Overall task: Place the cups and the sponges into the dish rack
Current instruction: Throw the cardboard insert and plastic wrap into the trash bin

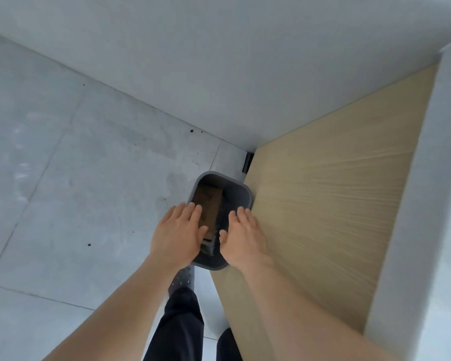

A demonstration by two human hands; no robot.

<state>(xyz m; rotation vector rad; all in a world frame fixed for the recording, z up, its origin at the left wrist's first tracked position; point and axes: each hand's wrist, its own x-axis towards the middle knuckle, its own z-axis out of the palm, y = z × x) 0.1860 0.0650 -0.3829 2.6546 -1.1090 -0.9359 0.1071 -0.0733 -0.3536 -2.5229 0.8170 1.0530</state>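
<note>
Head view, left hand (176,234) and right hand (241,237) flat, fingers spread, over grey bin (238,195)

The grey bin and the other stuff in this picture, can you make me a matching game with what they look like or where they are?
Things:
1. grey bin
2. wooden table
3. left hand
4. trousers

Descriptions:
A. light tan with grain lines
B. flat and open over the bin's left side
C. dark, at the bottom of the picture
D. on the floor by the table's corner, brown cardboard inside

Pairs: 1-D, 2-A, 3-B, 4-C
</note>
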